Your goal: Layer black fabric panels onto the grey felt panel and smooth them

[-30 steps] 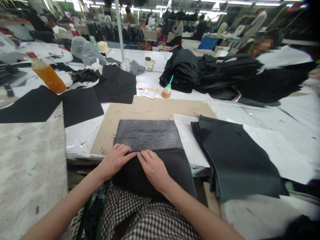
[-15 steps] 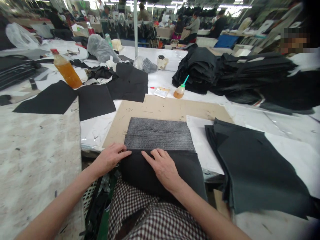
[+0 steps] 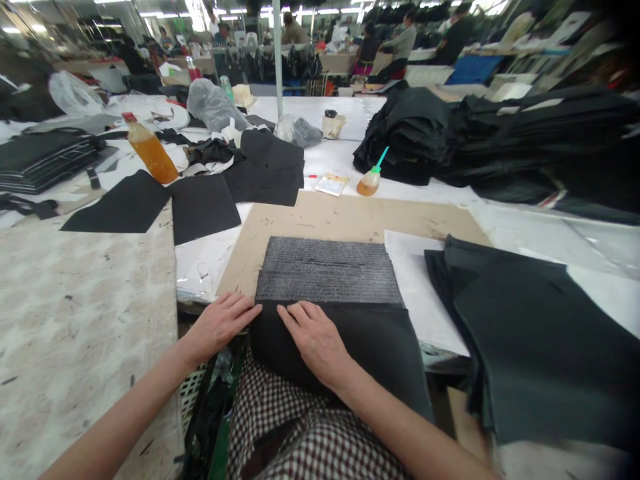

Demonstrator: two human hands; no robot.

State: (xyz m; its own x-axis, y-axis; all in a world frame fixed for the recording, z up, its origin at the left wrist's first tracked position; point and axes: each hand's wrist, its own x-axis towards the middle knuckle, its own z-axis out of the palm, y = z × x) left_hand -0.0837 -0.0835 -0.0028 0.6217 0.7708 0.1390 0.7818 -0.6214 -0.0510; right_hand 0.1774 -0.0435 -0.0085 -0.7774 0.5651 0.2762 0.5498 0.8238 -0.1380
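A grey ribbed fabric piece [image 3: 327,269] lies on a brown cardboard sheet [image 3: 350,217] at the table's front edge. Its near part is folded back, showing black cloth [image 3: 380,347] that hangs over the edge onto my lap. My left hand [image 3: 217,327] rests flat at the left end of the fold, fingers stretched out and touching the cloth. My right hand [image 3: 315,340] lies flat on the black cloth just below the fold, fingers spread toward the fold line. Neither hand grips anything.
A stack of dark cut pieces [image 3: 540,333] lies on white paper to the right. Behind stand a small glue bottle [image 3: 371,181], an amber bottle [image 3: 150,150], black fabric panels [image 3: 200,203] and heaped black cloth [image 3: 500,143]. Other people work at far tables.
My left hand has slid left along the fold away from my right hand, which stays pressed on the black cloth. The view has shifted leftward.
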